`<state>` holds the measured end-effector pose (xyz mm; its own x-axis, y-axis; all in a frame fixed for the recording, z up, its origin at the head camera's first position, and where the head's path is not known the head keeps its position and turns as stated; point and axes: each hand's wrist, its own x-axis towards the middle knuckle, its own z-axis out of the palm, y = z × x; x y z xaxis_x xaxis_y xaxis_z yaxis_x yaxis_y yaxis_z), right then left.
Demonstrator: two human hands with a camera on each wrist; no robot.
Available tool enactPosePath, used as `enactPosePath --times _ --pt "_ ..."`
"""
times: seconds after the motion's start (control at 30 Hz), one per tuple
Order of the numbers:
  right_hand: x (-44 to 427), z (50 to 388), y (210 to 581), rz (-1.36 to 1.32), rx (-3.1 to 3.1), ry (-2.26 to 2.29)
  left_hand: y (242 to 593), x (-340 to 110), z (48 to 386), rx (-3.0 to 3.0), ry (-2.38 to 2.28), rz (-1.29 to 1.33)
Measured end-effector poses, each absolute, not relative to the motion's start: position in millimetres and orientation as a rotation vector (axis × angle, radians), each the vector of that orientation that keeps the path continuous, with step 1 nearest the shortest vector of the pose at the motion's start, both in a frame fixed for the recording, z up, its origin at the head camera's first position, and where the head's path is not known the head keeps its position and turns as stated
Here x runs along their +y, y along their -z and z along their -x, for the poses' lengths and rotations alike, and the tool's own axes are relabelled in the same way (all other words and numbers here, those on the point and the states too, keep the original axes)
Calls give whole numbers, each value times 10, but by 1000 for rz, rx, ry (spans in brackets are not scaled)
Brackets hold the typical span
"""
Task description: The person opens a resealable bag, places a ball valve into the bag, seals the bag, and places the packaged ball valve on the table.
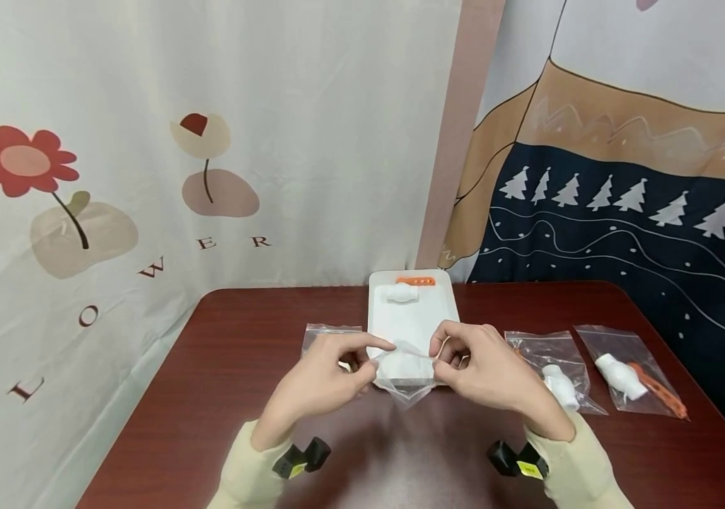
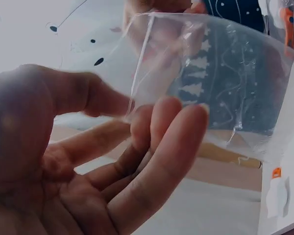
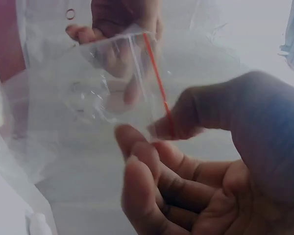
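A clear zip bag (image 1: 405, 385) is stretched between both hands, its mouth edge toward the fingertips. My left hand (image 1: 330, 371) pinches one side of it between thumb and fingers. On the other side, my right hand (image 1: 479, 367) pinches the bag the same way. A red line and a white line run along the bag's zip strip (image 3: 157, 73) in the right wrist view. Behind the hands, a white tray (image 1: 409, 318) carries a white rounded plastic piece (image 1: 402, 293) and an orange strip-shaped piece with holes (image 1: 416, 281). The bag looks see-through, with no contents visible.
Another clear bag (image 1: 320, 330) lies left of the tray, partly behind the left hand. At right lie two clear bags (image 1: 530, 346) (image 1: 642, 346), with white plastic pieces (image 1: 619, 376) and orange pieces (image 1: 661, 391). Printed curtains (image 1: 337, 141) hang behind the dark red table (image 1: 209, 403).
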<state>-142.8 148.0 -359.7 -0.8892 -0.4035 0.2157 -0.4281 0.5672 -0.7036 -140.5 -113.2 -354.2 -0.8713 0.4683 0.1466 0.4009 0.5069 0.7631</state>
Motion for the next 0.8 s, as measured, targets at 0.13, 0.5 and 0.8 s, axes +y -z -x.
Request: enactPosePath --times 0.13,0.5,0.8 --pt "1449 1433 3613 -701 -2734 -1305 3567 -1063 1402 2678 -1381 -672" --pt "1548 1435 3554 -779 -2780 -1316 3528 -1143 1410 2593 -1382 -620" --pt "1597 1462 3543 -789 -2828 -1438 3543 -1229 1506 2419 -1425 -647"
